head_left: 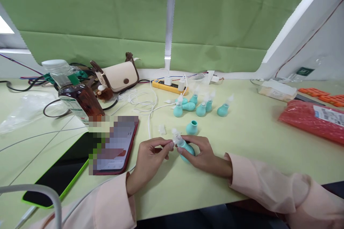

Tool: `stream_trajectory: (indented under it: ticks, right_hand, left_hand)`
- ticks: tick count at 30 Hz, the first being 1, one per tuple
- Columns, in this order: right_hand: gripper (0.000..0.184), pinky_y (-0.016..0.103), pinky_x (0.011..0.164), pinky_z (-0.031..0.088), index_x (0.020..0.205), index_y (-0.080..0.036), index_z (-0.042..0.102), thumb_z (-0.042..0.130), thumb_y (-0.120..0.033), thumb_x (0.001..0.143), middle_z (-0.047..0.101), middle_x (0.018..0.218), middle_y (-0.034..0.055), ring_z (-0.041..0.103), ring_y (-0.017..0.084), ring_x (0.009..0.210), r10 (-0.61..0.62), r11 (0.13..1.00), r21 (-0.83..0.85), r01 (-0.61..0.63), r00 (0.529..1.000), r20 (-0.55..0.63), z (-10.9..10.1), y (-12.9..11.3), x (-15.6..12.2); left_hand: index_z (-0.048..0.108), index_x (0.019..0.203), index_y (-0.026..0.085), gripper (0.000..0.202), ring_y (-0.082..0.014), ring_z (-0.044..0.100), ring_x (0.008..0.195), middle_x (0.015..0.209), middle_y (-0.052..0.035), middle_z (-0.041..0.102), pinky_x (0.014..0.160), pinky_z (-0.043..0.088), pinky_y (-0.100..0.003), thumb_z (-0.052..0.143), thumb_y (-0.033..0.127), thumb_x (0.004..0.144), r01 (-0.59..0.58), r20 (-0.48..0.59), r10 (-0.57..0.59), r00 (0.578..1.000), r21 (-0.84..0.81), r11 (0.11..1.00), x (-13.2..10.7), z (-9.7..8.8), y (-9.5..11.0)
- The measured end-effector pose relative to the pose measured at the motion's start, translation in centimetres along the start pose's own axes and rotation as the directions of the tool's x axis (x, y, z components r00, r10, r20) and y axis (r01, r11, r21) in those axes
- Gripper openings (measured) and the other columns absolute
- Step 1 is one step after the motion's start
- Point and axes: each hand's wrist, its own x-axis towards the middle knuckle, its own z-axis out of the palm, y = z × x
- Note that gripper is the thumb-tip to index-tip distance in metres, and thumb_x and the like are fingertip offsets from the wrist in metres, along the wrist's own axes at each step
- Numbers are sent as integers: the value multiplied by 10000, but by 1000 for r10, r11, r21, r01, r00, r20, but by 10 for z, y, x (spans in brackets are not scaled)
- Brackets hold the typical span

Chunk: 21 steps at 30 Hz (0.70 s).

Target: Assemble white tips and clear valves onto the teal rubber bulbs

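Observation:
My right hand is wrapped round a teal squeeze bulb with a clear plastic nozzle piece at its top, tilted toward the left. At the nozzle's side, my left hand pinches with thumb and forefinger; whether it grips the clear plastic or a small part there is too small to tell. Just beyond my hands stands an open teal bulb without a nozzle. To its left lies a small clear plastic piece. Farther back, several teal bulbs with clear nozzles stand or lie in a group.
Two phones, one green-edged and one red-cased, lie at the left near a bottle of brown liquid. Behind are a cream handbag, white cables and a yellow power strip. A red package lies right.

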Motion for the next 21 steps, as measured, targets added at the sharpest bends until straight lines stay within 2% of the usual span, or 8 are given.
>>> stream_trajectory:
  ticks: [3, 7, 11, 14, 21]
  right_hand:
    - [215, 261, 644, 498, 895, -184, 613, 576, -285, 709, 678, 776, 42, 630, 165, 666, -76, 996, -37, 76, 997, -6, -1, 0, 0]
    - [208, 248, 632, 499, 898, -194, 612, 579, -277, 709, 680, 778, 27, 633, 158, 662, -80, 997, -22, 80, 997, 19, -2, -1, 1]
    - [195, 248, 633, 505, 879, -189, 607, 587, -269, 703, 685, 777, 34, 641, 171, 689, -119, 992, -33, 119, 993, -7, -1, -3, -1]
    - [204, 260, 643, 508, 890, -194, 601, 582, -276, 703, 686, 781, 39, 645, 180, 697, -139, 989, -55, 138, 990, -12, 1, -3, -3]
    - [212, 265, 644, 504, 914, -204, 598, 566, -280, 719, 681, 779, 38, 641, 182, 706, -112, 991, -68, 113, 994, 13, 3, -1, -5]
  left_hand:
    - [653, 632, 133, 111, -73, 498, 415, 572, -9, 616, 386, 441, -163, 607, 218, 686, 35, 10, -34, 999, -10, 999, -1, 0, 1]
    - [632, 638, 126, 107, -83, 509, 440, 610, -23, 624, 400, 440, -176, 596, 213, 688, 33, 15, -33, 999, 35, 999, -2, -1, 1]
    - [616, 649, 126, 96, -112, 540, 546, 620, -28, 618, 484, 456, -197, 572, 196, 699, -48, 13, 46, 999, 127, 991, -4, -2, -2]
    - [594, 631, 132, 76, -99, 512, 531, 578, -5, 583, 488, 440, -192, 558, 162, 691, -127, 8, 128, 992, 180, 975, -6, -1, -6]
    - [555, 586, 142, 78, -80, 469, 481, 521, 26, 529, 439, 403, -172, 542, 110, 656, -156, -6, 161, 987, 220, 963, -6, 0, -5]
